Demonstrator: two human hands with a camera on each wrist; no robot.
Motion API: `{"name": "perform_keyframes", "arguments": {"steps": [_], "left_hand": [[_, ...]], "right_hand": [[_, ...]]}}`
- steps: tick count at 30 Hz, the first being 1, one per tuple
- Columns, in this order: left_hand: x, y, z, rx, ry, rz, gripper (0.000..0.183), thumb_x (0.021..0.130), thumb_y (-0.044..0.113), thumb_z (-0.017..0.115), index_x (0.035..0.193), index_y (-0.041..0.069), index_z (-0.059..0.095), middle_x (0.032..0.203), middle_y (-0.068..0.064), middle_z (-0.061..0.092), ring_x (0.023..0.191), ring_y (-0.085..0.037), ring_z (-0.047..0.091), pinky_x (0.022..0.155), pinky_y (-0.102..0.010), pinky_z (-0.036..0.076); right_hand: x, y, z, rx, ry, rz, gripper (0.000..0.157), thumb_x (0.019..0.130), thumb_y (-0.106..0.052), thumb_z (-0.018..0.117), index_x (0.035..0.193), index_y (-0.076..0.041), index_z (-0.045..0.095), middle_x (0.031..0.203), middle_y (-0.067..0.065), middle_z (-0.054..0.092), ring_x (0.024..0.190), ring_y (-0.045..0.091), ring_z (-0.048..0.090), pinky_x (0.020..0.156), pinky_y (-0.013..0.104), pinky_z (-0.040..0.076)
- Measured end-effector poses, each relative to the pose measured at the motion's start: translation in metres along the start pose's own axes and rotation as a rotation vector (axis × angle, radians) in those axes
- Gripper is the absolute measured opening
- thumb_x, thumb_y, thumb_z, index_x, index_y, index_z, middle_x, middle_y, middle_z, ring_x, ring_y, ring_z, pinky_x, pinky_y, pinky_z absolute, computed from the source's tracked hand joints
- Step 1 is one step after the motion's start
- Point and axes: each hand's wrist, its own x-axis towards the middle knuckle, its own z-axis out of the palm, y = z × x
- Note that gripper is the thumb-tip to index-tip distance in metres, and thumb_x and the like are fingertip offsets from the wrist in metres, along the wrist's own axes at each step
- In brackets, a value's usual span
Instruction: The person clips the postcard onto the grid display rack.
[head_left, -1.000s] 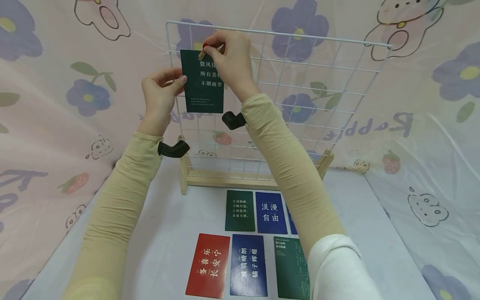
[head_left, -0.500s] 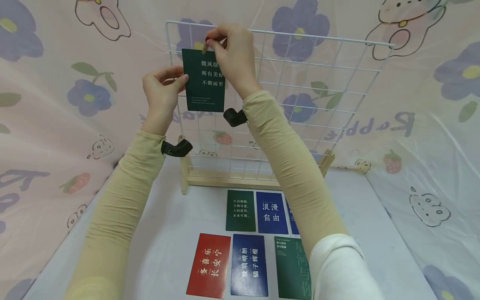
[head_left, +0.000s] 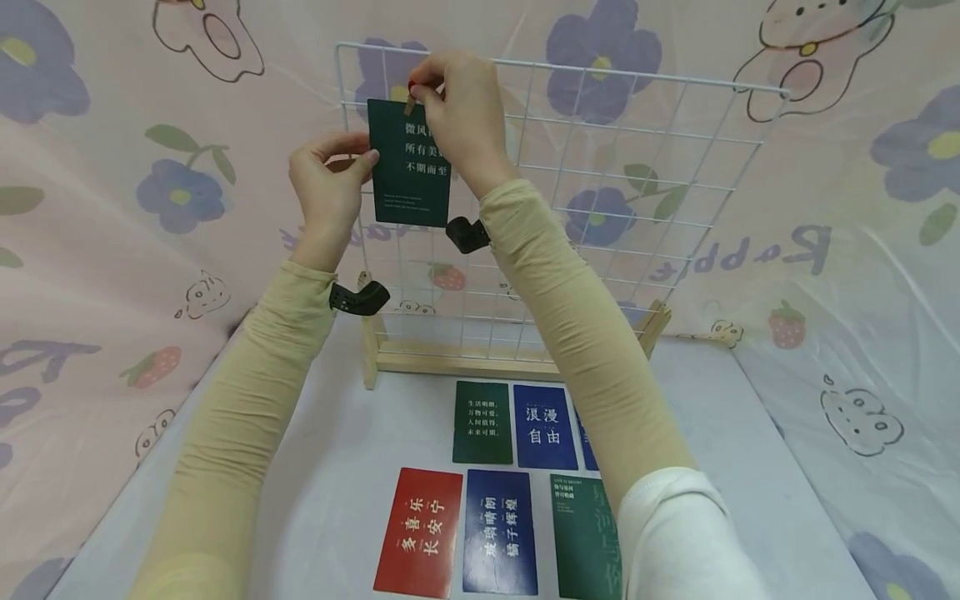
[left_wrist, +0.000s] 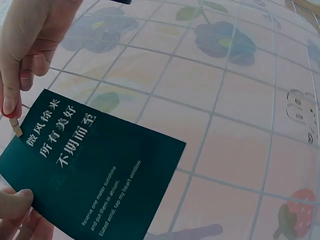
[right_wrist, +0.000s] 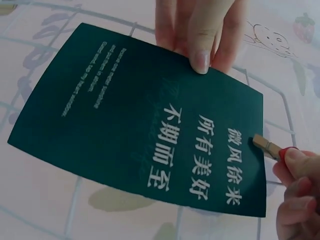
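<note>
- Since the earlier frame, the right hand (head_left: pixel 467 117) dips slightly, covering more print; the held green card (head_left: pixel 411 187) barely shifts, at 11 o'clock.
- One clothespin (right_wrist: pixel 268 146), pinched in the right thumb and fingers, overlaps the card's top edge; whether it bites, I cannot tell.
- The left hand (head_left: pixel 327 183) pinches the card's 9-o'clock edge, thumb in front.
- One wire rack (head_left: pixel 465 364) stands behind, toward 12.
- Six cards lie at 6 o'clock: one red card (head_left: pixel 418 532), three blue cards (head_left: pixel 545 427), two green cards (head_left: pixel 482 422).
- The right sleeve (head_left: pixel 592 333) partly hides two.
</note>
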Motion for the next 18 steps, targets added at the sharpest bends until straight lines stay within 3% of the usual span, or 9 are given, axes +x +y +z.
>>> {"name": "perform_keyframes", "arguments": {"steps": [13, 18], "left_hand": [[-0.0001, -0.0034, 0.0025, 0.053, 0.010, 0.057, 0.018, 0.079, -0.002, 0.075, 0.096, 0.004, 0.076, 0.081, -0.002, 0.060, 0.069, -0.014, 0.062, 0.070, -0.022, 0.056], [-0.0006, -0.0050, 0.0025, 0.061, 0.014, 0.065, 0.018, 0.080, -0.002, 0.075, 0.097, 0.005, 0.076, 0.081, -0.002, 0.061, 0.071, -0.015, 0.063, 0.070, -0.022, 0.056]], "right_hand": [[0.0068, -0.0017, -0.0008, -0.066, -0.026, 0.014, 0.017, 0.094, -0.017, 0.062, 0.105, -0.012, 0.074, 0.103, -0.003, 0.070, 0.090, 0.008, 0.061, 0.076, 0.015, 0.044], [0.0041, 0.0052, 0.0037, 0.075, -0.021, 0.048, 0.019, 0.093, -0.020, 0.062, 0.106, -0.014, 0.074, 0.103, -0.004, 0.070, 0.066, 0.010, 0.060, 0.062, 0.018, 0.048]]}}
